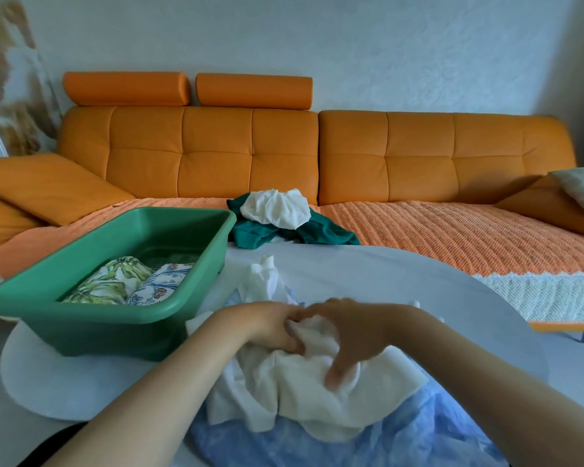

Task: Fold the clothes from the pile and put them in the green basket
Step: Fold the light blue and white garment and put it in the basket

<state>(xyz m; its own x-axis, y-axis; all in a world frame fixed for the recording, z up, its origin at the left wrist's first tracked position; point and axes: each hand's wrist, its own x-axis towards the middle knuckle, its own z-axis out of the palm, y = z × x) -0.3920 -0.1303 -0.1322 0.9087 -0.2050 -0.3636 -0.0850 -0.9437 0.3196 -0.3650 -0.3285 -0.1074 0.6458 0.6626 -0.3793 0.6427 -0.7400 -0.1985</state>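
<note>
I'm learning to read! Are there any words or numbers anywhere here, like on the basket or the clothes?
None: there is no text that can be read.
The green basket is plain.
The leafy cloth and flowery cloth in it carry only patterns.
The white garment being folded shows no label, and parts of it are blurred.
</note>
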